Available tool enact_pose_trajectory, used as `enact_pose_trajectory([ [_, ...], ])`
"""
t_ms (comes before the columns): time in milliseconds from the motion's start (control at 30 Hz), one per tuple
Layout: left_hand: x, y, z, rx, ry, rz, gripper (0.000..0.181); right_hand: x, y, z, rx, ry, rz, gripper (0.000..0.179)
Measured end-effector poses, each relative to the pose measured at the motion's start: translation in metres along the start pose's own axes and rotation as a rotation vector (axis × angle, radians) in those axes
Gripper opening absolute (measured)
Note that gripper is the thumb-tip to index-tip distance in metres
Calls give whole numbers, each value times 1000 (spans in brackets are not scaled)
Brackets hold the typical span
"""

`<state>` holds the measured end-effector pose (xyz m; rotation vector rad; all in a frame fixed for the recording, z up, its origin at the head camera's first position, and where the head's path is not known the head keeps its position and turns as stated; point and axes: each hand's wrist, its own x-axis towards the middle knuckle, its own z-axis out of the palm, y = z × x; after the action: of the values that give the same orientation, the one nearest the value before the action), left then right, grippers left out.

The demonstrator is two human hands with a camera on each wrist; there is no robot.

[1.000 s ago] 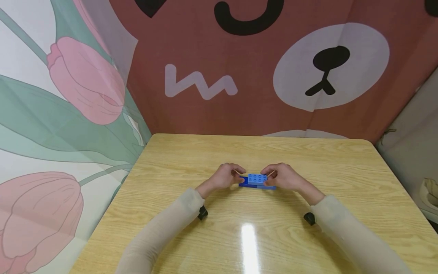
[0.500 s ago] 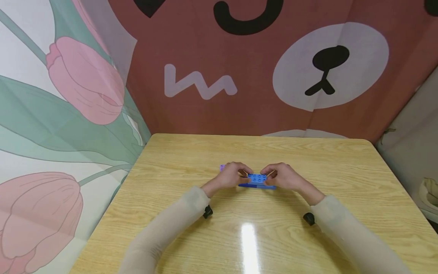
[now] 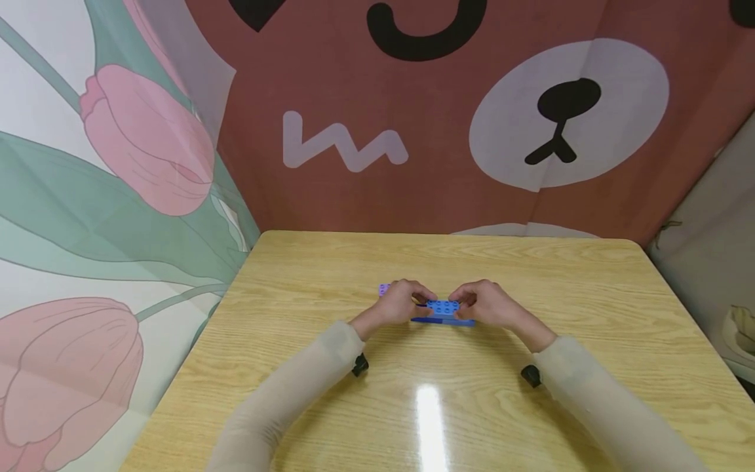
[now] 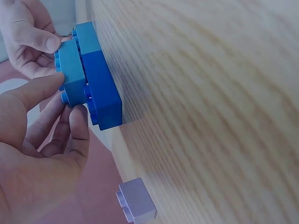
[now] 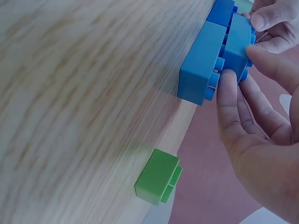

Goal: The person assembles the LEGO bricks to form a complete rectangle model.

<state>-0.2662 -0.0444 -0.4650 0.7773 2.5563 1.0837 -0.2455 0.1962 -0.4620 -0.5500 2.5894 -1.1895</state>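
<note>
A light blue toy building brick (image 3: 444,307) bridges two lower bricks standing end to end on the table. The lower left one is a dark blue brick (image 4: 103,88); to its right sits another light blue brick (image 5: 201,60). Studs show in a narrow gap beneath the upper brick, so I cannot tell if it is fully seated. My left hand (image 3: 404,301) pinches its left end between thumb and fingers. At its right end, my right hand (image 3: 489,303) holds it likewise. The fingers partly cover both ends of the brick.
Behind my left hand lies a small purple brick (image 3: 383,288). A small green brick (image 5: 159,177) stands on the table near my right hand, hidden in the head view. The wooden table (image 3: 330,262) meets a printed curtain (image 3: 436,196) at its back edge.
My left hand has shifted right, from the dark blue brick's end onto the upper light blue brick, uncovering the purple brick. The right hand stays in place.
</note>
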Motion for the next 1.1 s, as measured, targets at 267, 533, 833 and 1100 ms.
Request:
enact_pose_trajectory([
  [267,1,-1,2,-5,9,-11,25,3,-2,0,-28,6,12,29],
  [533,0,1,1,-17,5,-46,25,3,-6,-1,-65,-3,29,28],
  [833,1,2,0,-7,6,-41,26,2,-9,-1,-63,7,38,28],
  [1100,1,2,-1,10,-14,-49,27,2,-9,0,-60,3,49,30],
])
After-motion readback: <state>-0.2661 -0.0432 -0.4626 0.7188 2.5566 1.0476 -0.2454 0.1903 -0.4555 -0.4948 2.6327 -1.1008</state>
